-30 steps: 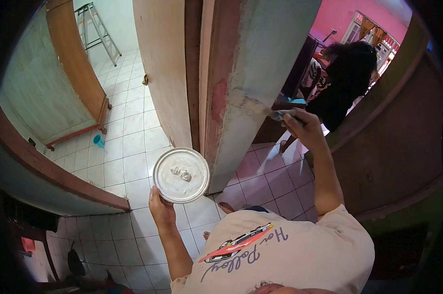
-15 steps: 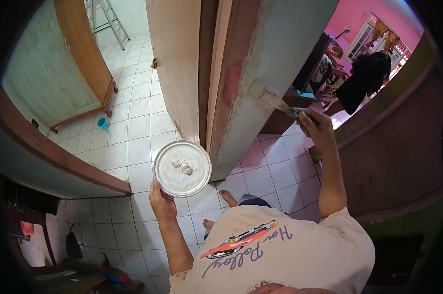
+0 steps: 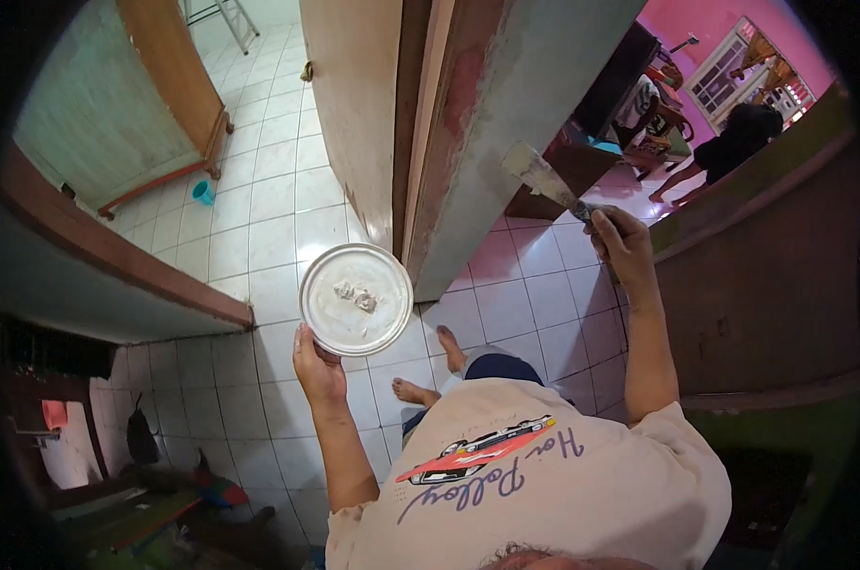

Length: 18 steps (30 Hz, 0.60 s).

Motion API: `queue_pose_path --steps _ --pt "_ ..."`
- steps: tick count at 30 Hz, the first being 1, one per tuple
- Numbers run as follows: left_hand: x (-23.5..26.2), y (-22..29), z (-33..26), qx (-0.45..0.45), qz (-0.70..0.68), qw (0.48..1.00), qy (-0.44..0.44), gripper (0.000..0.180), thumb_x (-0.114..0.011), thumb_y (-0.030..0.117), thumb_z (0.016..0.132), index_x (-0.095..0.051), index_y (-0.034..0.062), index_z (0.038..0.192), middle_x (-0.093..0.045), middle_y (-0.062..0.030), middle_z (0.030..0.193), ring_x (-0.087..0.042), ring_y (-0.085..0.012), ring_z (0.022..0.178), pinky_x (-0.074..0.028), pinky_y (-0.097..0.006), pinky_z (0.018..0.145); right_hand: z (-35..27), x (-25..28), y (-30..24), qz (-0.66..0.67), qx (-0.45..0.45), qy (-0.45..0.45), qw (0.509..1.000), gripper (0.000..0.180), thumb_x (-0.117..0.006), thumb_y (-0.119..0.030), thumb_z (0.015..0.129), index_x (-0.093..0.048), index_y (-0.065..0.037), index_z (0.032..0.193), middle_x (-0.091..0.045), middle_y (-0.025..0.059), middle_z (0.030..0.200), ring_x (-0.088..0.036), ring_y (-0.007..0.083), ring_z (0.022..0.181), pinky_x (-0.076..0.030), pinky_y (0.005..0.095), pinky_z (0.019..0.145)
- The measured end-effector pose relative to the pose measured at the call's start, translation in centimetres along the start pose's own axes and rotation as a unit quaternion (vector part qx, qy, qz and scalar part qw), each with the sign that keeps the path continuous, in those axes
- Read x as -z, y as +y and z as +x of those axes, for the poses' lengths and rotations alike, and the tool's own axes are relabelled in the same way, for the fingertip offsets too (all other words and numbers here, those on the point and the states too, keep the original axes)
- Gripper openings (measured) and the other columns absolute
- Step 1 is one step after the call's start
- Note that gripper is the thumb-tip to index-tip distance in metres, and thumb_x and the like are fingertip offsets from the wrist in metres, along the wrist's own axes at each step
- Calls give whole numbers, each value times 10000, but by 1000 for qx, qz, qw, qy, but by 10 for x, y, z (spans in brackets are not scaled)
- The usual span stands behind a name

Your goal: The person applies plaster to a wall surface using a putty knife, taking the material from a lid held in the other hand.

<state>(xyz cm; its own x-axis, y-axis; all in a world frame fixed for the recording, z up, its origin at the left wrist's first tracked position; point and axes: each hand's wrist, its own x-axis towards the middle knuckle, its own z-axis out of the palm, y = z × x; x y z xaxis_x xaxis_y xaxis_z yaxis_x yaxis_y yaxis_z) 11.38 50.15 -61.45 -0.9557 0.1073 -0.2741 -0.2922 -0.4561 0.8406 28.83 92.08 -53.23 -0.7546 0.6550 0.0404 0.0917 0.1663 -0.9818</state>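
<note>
My left hand grips the rim of a round white lid, which it holds roughly level like a tray. Lumps of whitish putty sit in the middle of the lid. In my right hand is a putty knife, held by its dark, smeared handle with the blade pointing up and left. Whitish residue coats the blade. The blade is near the right edge of the grey wall end; whether it touches I cannot tell. Patchy putty and reddish bare spots run along the wall beside the door frame.
A wooden door stands ajar beside the frame. Past it are a wooden cabinet, a blue-green cup on the tiled floor and a ladder. A person in black bends over in the pink room at right.
My right hand has drawn the putty knife away from the wall face, toward its right edge. The view has shifted a little; the person in the pink room has moved.
</note>
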Motion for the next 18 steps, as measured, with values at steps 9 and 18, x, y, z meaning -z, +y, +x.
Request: queue_pose_path --steps 9,18 --pt "-38 12 -31 -50 -13 993 106 295 -465 215 1022 -546 -12 1191 -637 -118 1161 -649 -195 1042 -554 -318 852 21 -5 22 190 -156 -112 963 303 -615 -245 978 -623 -16 1175 -616 2 822 -510 30 606 -359 170 483" --pt "-69 25 -50 -29 20 988 151 332 -456 219 1021 -537 -19 1237 -623 -130 1215 -631 -222 1096 -537 -345 905 45 -12 45 309 -194 -111 924 269 -552 -197 1010 -572 -21 1213 -626 47 911 -534 59 635 -371 184 470"
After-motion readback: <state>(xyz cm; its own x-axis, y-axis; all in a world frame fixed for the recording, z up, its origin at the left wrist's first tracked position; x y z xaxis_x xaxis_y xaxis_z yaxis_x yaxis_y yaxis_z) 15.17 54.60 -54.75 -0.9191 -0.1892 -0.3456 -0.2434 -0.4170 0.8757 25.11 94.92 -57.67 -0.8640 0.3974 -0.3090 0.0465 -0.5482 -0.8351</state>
